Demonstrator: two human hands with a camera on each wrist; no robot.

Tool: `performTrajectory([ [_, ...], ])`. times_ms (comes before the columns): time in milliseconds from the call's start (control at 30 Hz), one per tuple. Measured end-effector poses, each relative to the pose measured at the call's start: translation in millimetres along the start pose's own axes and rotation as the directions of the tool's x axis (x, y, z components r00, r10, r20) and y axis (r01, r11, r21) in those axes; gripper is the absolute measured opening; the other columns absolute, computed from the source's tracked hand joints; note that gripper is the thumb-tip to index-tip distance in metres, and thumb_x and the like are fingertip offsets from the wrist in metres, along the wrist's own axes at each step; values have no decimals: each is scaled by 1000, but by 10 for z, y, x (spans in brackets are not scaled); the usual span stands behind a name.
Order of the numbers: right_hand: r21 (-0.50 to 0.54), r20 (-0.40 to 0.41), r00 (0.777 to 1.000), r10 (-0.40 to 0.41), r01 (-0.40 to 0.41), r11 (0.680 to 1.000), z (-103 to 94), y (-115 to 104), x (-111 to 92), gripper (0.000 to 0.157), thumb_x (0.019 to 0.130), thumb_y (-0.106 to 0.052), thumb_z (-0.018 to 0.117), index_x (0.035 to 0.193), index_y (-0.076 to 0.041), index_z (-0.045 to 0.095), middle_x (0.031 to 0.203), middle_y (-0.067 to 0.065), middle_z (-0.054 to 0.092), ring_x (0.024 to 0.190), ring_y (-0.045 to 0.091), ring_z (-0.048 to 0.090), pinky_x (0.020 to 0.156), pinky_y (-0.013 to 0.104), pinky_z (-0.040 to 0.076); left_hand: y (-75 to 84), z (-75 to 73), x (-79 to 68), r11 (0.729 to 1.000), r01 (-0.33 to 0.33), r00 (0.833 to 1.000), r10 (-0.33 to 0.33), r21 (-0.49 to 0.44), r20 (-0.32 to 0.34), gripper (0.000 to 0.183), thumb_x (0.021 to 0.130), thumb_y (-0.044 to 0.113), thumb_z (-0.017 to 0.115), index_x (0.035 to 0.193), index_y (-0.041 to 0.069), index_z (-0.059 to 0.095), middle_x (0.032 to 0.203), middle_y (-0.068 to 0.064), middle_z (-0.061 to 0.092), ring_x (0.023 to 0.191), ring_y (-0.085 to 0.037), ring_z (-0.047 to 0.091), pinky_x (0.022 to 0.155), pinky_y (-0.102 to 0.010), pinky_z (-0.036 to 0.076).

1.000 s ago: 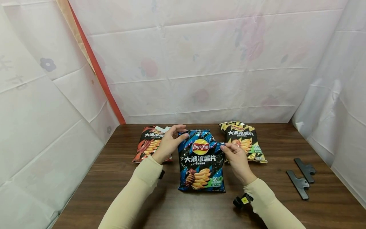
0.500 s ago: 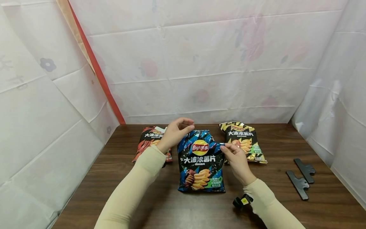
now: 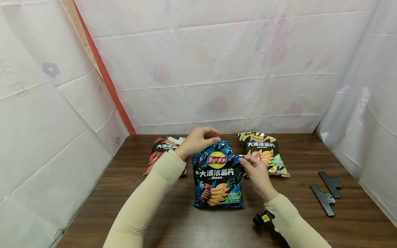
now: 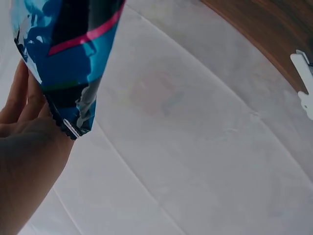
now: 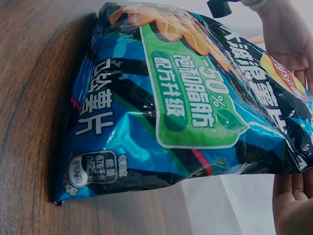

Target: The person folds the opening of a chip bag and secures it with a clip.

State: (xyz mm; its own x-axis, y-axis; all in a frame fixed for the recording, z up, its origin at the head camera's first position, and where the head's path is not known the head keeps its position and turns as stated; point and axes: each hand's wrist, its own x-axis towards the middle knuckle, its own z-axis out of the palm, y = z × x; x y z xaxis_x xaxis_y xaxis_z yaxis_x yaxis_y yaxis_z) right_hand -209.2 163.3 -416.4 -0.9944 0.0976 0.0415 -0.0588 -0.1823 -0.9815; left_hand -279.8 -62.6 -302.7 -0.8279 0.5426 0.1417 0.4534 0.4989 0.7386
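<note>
A blue-and-black potato chip bag [image 3: 218, 187] stands upright on the table, its upper right corner cut low. My right hand [image 3: 258, 174] pinches that right edge between thumb and fingers. At the bag's top edge is my left hand [image 3: 198, 140]; its thumb lies by the edge, with a gap between it and the loosely bent fingers. Part of the left hand [image 4: 36, 142] shows behind a blue bag corner [image 4: 78, 68] in the left wrist view. From the right wrist view, the bag's front [image 5: 195, 98] faces the camera, with the right hand [image 5: 293, 200] partly hidden.
Behind on the left lies a red chip bag [image 3: 155, 158] with a white clip [image 3: 176, 140] at its top. A yellow-and-black chip bag [image 3: 263, 151] sits back right. Two dark grey bag clips [image 3: 324, 199] lie on the right of the wooden table [image 3: 356, 227].
My left hand has let go of the bag's upper left corner and moved right along the top edge. The right hand has stayed in place, still pinching the bag.
</note>
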Motion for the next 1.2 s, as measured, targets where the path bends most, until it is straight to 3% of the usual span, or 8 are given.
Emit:
performTrajectory([
  [400,-1,-2,1000,6,-6,1000,-16,-11,-17,17,96,-16,64,83,-25,68,67,-12,53,62,2,44,59,19,39,22,-3,52,990,-24,994,8,141,113,22,96,27,64,112,13,72,105,0,73,91,-12,66,85,-34,53],
  [800,-6,-6,1000,-4,4,1000,-15,-13,-26,15,96,-15,64,83,-23,68,69,-12,56,63,2,46,60,18,40,48,-27,54,975,32,986,-66,218,153,28,94,30,67,117,13,71,114,-2,71,103,-17,65,91,-39,52],
  [1200,-1,-4,1000,-2,2,1000,-17,-21,-36,15,95,-16,65,83,-24,69,67,-12,53,61,3,44,59,19,38,74,-21,39,980,42,988,-69,193,138,17,94,24,67,106,14,73,98,1,73,84,-11,63,79,-31,51],
])
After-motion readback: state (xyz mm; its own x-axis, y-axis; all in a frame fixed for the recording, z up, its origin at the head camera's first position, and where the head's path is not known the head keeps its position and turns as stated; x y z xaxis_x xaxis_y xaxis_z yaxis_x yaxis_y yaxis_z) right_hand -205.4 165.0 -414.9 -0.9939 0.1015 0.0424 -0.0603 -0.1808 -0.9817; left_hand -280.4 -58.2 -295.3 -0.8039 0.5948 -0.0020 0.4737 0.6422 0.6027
